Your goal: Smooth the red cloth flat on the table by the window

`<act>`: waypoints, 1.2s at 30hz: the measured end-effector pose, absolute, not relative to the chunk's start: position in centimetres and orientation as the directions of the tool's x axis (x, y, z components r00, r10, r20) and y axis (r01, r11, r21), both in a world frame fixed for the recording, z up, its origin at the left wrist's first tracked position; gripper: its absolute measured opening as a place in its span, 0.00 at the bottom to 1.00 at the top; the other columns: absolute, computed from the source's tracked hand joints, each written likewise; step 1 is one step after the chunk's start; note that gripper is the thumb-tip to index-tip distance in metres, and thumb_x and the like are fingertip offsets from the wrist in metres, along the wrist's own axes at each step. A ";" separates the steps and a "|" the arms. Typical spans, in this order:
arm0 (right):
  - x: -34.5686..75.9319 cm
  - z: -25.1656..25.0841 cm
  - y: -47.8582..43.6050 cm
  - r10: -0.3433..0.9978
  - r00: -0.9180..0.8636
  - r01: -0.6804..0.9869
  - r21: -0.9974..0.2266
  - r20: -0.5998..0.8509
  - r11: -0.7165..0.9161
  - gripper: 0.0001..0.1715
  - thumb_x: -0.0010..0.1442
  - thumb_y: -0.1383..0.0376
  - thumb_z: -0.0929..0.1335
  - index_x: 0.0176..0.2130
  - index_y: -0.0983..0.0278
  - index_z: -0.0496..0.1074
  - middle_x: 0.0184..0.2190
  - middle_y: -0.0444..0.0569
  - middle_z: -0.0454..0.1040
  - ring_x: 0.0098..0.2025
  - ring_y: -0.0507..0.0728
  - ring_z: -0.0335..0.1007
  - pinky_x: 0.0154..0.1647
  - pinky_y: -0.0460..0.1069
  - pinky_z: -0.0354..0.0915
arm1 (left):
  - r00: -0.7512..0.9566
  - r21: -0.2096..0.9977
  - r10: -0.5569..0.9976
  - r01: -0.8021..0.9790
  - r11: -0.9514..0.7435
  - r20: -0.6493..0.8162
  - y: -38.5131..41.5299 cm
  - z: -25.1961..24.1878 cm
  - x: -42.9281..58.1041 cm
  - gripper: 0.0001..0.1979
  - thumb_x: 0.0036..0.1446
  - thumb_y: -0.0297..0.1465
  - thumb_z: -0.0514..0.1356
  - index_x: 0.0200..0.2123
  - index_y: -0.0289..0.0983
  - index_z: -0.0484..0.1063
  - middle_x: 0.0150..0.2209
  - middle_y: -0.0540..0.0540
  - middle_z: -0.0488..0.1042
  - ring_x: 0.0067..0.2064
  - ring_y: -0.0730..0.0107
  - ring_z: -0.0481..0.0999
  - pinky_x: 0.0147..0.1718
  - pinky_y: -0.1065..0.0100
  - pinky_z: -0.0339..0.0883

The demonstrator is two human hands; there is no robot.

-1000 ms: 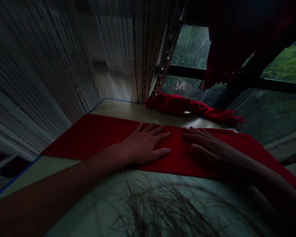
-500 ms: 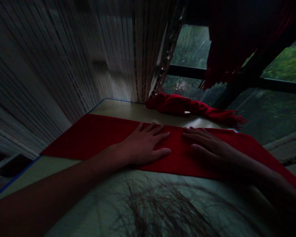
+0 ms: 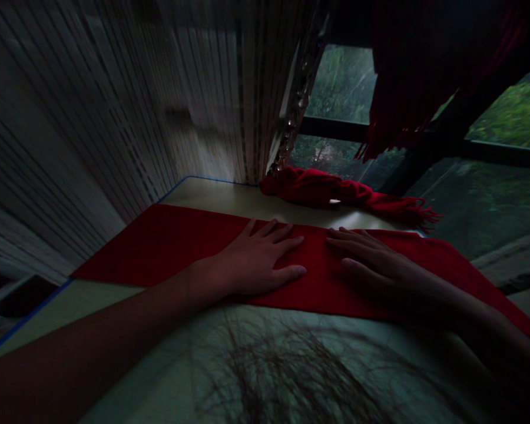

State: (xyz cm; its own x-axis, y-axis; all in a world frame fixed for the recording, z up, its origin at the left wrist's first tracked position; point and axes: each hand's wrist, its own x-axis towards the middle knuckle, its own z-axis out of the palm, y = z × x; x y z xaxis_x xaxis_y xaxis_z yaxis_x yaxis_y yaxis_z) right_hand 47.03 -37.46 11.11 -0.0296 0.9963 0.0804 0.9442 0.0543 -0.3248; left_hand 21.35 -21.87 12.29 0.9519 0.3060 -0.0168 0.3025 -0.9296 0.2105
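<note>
A long strip of red cloth (image 3: 176,241) lies flat across the pale table (image 3: 128,330), its right end reaching past the table's edge. My left hand (image 3: 258,259) rests palm down on the cloth with its fingers spread. Farther right, my right hand (image 3: 373,259) also lies on the cloth, fingers stretched out and pointing left. A strip of bare red cloth shows between the two hands. Neither hand grips anything. Behind the cloth, a bunched red scarf (image 3: 318,187) with fringed ends lies along the far edge of the table.
Another fringed red cloth (image 3: 406,88) hangs before the dark-framed window (image 3: 344,82). A pale striped string curtain (image 3: 128,106) hangs at the left and back. Blue edging (image 3: 35,312) runs along the table's left side. Strands of hair (image 3: 300,377) cover the lower middle of the view. The light is dim.
</note>
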 end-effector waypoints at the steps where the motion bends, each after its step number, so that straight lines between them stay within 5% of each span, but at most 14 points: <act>1: 47.0 11.1 -37.5 0.996 -0.028 0.944 -0.324 0.081 0.053 0.36 0.73 0.44 0.59 0.70 0.57 0.64 0.75 0.51 0.55 0.77 0.69 0.42 0.73 0.74 0.44 | 0.952 0.211 0.306 0.303 -0.929 -0.020 -21.9 12.3 21.3 0.37 0.70 0.59 0.45 0.74 0.48 0.52 0.77 0.45 0.44 0.77 0.50 0.40 0.71 0.38 0.34; 9: 45.8 12.1 -37.4 0.993 -0.030 0.977 -0.208 0.115 0.053 0.35 0.73 0.45 0.59 0.70 0.58 0.64 0.74 0.55 0.57 0.76 0.69 0.46 0.73 0.72 0.46 | 0.954 0.228 0.300 0.293 -0.929 -0.007 -21.9 12.2 21.3 0.37 0.70 0.58 0.45 0.74 0.47 0.52 0.77 0.45 0.44 0.77 0.50 0.41 0.71 0.37 0.34; 14: 42.9 11.6 -36.2 0.985 -0.014 0.981 -0.188 0.175 0.047 0.41 0.74 0.43 0.55 0.74 0.61 0.55 0.76 0.57 0.46 0.77 0.66 0.38 0.74 0.70 0.44 | 0.956 0.227 0.294 0.282 -0.932 0.020 -21.9 11.8 21.4 0.37 0.71 0.57 0.46 0.74 0.46 0.53 0.76 0.44 0.45 0.77 0.49 0.41 0.71 0.37 0.35; 23: 41.7 10.0 -35.8 0.999 -0.013 0.982 -0.187 0.050 0.022 0.48 0.71 0.38 0.55 0.75 0.64 0.52 0.77 0.55 0.45 0.77 0.66 0.34 0.76 0.67 0.41 | 0.950 0.237 0.313 0.302 -0.923 0.007 -22.2 11.9 21.2 0.39 0.70 0.58 0.45 0.75 0.44 0.49 0.77 0.45 0.44 0.77 0.51 0.39 0.71 0.37 0.33; 36: 41.7 10.1 -35.9 0.999 0.019 0.978 -0.209 0.028 -0.013 0.50 0.69 0.35 0.55 0.75 0.62 0.52 0.77 0.52 0.44 0.78 0.64 0.33 0.76 0.65 0.37 | 0.781 0.150 0.623 0.611 -0.777 0.048 -20.5 11.5 20.8 0.33 0.74 0.51 0.42 0.74 0.42 0.53 0.76 0.45 0.49 0.76 0.42 0.45 0.67 0.25 0.37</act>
